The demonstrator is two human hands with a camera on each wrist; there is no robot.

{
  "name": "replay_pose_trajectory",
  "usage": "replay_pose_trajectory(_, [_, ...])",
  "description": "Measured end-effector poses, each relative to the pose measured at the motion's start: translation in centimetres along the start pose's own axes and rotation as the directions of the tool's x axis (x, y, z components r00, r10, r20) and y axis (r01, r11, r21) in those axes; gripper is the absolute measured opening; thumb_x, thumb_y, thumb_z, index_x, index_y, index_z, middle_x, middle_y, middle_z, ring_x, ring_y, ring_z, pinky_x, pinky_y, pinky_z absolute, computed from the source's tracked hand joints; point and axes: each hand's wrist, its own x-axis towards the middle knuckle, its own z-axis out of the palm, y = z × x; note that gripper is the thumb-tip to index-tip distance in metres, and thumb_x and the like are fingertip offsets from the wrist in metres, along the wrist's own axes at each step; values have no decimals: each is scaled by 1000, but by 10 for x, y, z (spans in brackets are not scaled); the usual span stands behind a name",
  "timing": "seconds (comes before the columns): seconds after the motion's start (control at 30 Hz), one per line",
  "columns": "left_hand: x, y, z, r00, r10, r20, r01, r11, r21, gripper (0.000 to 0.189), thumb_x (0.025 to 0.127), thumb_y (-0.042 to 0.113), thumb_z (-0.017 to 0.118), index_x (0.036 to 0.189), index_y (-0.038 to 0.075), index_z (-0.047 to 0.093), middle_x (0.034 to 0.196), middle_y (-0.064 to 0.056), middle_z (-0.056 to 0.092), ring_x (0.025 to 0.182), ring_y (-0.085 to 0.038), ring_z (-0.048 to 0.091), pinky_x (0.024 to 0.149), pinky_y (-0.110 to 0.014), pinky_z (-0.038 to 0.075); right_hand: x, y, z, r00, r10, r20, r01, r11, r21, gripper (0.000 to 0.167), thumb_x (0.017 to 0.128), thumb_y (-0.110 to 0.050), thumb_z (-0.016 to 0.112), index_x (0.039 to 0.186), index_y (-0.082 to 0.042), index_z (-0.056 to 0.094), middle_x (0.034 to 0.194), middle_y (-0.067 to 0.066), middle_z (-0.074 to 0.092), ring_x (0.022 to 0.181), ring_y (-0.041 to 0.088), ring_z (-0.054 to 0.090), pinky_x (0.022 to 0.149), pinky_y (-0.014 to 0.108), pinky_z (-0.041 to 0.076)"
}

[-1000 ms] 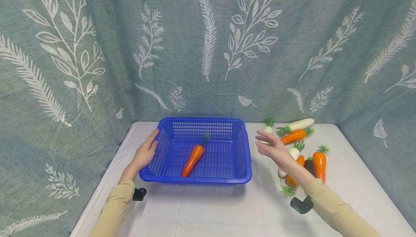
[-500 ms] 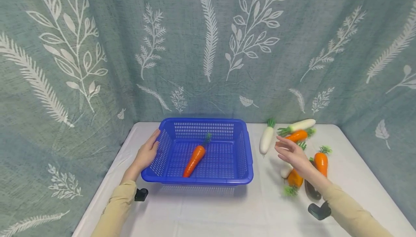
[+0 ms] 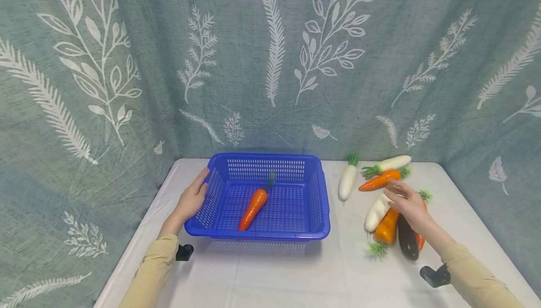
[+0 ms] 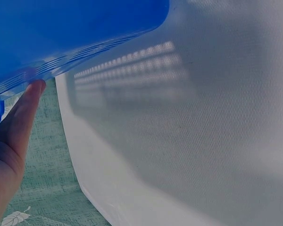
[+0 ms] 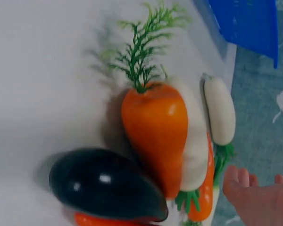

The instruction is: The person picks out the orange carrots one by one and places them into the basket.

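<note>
My left hand point(image 3: 190, 201) lies along the left rim of a blue plastic basket point(image 3: 258, 234), its fingers fairly straight and touching the side. The left wrist view has the thumb point(image 4: 26, 113) against the blue wall. One orange carrot point(image 3: 254, 208) with a green top lies inside the basket. Over a pile of vegetables at the right hovers my right hand point(image 3: 409, 204), fingers loosely bent, holding nothing. Beneath and beside it lie a white radish point(image 3: 377, 212), a thick orange carrot point(image 3: 386, 228) and a dark eggplant point(image 3: 407, 238). Another carrot point(image 3: 420, 241) is partly hidden by the hand.
Behind the pile lie a carrot point(image 3: 380, 180) and a long white radish point(image 3: 395, 163). A second white radish point(image 3: 347, 182) sits between basket and pile. A white-covered table point(image 3: 262, 280) carries everything. A green leaf-patterned curtain point(image 3: 236, 64) closes the back and sides.
My right hand has moved rightward from beside the basket to over the vegetable pile, uncovering the radish and carrot it passed. My left hand stays at the basket's rim.
</note>
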Motion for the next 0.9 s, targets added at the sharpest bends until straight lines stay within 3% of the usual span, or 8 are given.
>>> replay_pose_trajectory(0.17, [0,0,0,1000,4,-1,-4,1000,-2,48,105,5,32,151,-6,25,157,-23,20,142,-43,21,118,-54,17,0,4,-15,999,19,-30,-19,1000,-16,69,104,-29,48,154,4,14,152,34,22,137,44,31,109,48,36])
replay_pose_trajectory(0.53, [-1,2,-2,1000,8,-3,-8,1000,-9,47,105,4,31,151,-7,25,157,-24,20,142,-43,21,118,-54,18,-3,11,-39,994,51,-96,-59,995,-84,70,104,-34,43,153,4,10,151,39,18,135,50,32,104,47,37])
replay_pose_trajectory(0.7, [-1,3,-1,1000,12,3,-12,1000,-17,48,105,4,32,150,-7,25,157,-24,20,142,-44,21,117,-55,18,1,21,-52,988,62,-141,-78,990,-115,70,103,-33,44,153,5,12,149,39,24,121,38,51,93,29,51])
replay_pose_trajectory(0.9, [-2,2,-1,1000,11,2,-11,1000,-20,48,105,4,32,150,-7,25,157,-24,20,143,-44,20,117,-55,18,15,44,-72,964,113,-241,-124,992,-32,75,100,-38,51,155,-1,14,153,31,25,132,35,43,101,38,46])
